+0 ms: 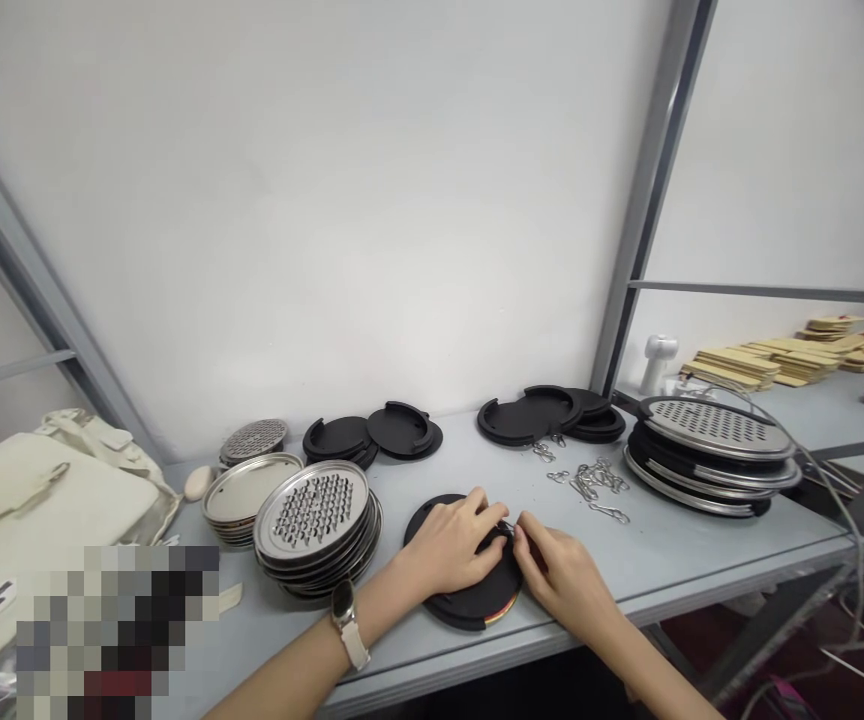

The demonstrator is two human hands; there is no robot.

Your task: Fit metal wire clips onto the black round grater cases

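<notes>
Head view: where is the black round holder [477,598], and the hands?

It lies on the grey tabletop [469,472], under the left hand, [453,545] loosely spread; the right hand [563,572] pinches narrowly at its edge, any small part held there being impossible to tell.

Its handling?

Probably light, stiff, slightly slippery; best taken by the edge. Behind: a white wall [417,200], metal post [649,200].

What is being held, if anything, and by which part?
The black disc is steadied from above by the left hand, near the right edge. The right hand is at that edge; whether it pinches something small cannot be told.
</notes>
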